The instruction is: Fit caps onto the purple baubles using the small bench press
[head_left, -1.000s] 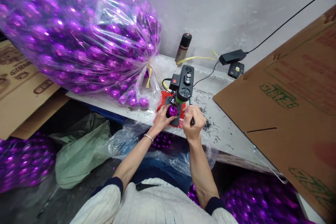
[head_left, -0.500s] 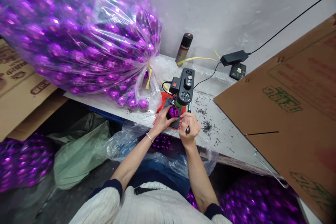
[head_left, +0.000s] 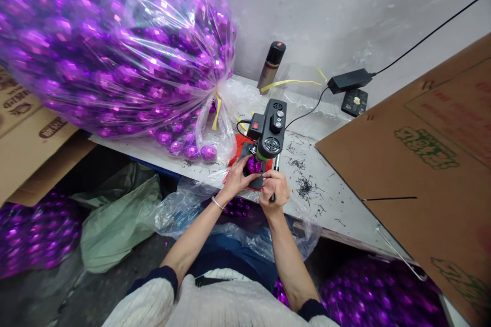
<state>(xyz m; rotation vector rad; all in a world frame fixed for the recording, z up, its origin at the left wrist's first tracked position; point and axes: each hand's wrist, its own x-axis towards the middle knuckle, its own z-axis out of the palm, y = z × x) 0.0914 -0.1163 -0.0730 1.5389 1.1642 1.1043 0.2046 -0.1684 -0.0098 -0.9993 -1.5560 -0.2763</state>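
A small black bench drill press [head_left: 273,125] stands on the table over a red cloth or sheet [head_left: 241,141]. Under its head sits a shiny purple faceted ball [head_left: 253,165]. My left hand [head_left: 238,176] grips the ball from its left and front, thumb and fingers around it. My right hand [head_left: 274,191] is closed around the press's lever handle [head_left: 272,197], whose metal rod runs up to the right side of the machine. The exact contact between the tool tip and the ball is hidden by the head.
A big clear bag of purple balls [head_left: 153,61] lies on the left. Behind the press are a spray can [head_left: 271,67] and a black power adapter [head_left: 350,80]. Dark shavings [head_left: 305,186] litter the white table [head_left: 330,199]. A large cardboard box [head_left: 433,173] stands at right.
My right hand and the lever have shifted slightly left and toward me. My left hand stays on the ball. The view has turned a little.
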